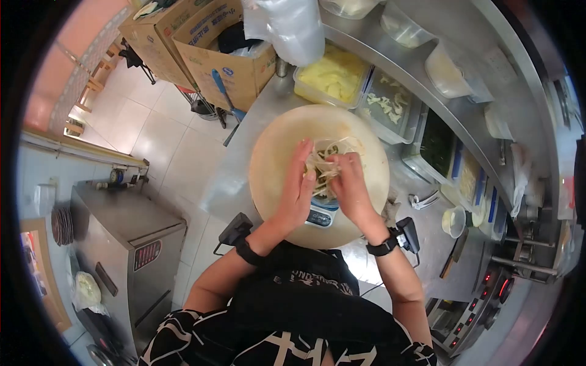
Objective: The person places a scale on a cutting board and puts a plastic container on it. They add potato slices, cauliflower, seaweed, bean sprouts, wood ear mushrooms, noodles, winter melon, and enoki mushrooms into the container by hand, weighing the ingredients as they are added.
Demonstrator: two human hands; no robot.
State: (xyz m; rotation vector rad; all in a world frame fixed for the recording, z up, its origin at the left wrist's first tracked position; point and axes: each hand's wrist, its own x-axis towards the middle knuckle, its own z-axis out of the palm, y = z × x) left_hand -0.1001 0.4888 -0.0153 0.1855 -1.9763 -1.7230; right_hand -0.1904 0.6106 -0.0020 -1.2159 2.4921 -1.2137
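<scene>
A clear plastic bag (316, 163) with pale and dark vegetable strips (326, 174) in it rests over a small digital scale (320, 217). My left hand (298, 189) cups the bag's left side, fingers stretched upward and thumb against the plastic. From the right, my right hand (350, 183) curls its fingers around the bag's opening; its fingertips are partly hidden among plastic and strips. Under the scale lies a large round cutting board (274, 143).
Behind the board stand a tub of yellow shreds (329, 73) and a tub of pale vegetable pieces (386, 105). Metal tongs (423, 200) and a knife (455, 253) lie to the right. Cardboard boxes (213, 67) stand at the back left. A steel shelf (415, 58) overhangs the counter.
</scene>
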